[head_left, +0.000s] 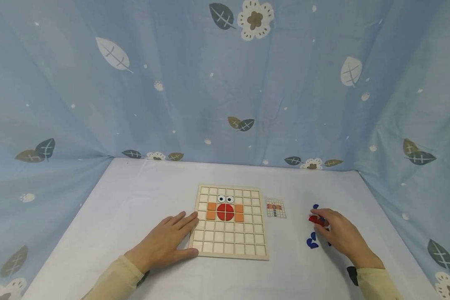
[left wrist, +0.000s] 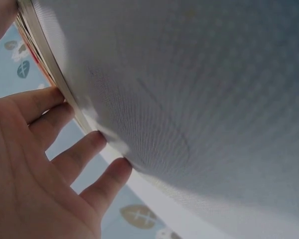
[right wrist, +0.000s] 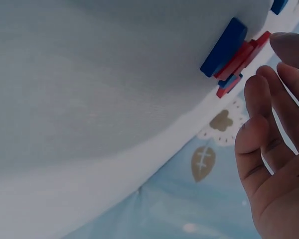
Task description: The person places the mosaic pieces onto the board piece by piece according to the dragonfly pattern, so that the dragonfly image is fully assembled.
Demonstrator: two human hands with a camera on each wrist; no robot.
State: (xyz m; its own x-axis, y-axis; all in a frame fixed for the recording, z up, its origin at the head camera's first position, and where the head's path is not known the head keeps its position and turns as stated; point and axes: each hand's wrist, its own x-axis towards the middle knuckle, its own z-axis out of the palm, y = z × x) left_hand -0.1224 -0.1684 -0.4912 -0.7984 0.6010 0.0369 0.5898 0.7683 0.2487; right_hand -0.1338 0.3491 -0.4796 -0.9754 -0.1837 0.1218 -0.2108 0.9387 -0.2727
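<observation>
In the head view a wooden grid board (head_left: 228, 237) carries two googly eyes (head_left: 225, 199), a red disc of quarter pieces (head_left: 225, 212) and orange squares (head_left: 238, 217) on both sides. My left hand (head_left: 165, 239) lies spread at the board's left edge; in the left wrist view the fingertips of this hand (left wrist: 55, 149) touch the edge. My right hand (head_left: 339, 233) is over red pieces (head_left: 314, 219) and blue pieces (head_left: 312, 243), fingers bent. In the right wrist view the right hand (right wrist: 274, 114) is beside red pieces (right wrist: 239, 62) and a blue piece (right wrist: 224, 47); whether it touches any is unclear.
A small pattern card (head_left: 276, 208) lies just right of the board on the white table (head_left: 153, 179). A dark shape (head_left: 352, 275) shows by the right sleeve. Blue patterned cloth (head_left: 195, 83) hangs behind and at both sides.
</observation>
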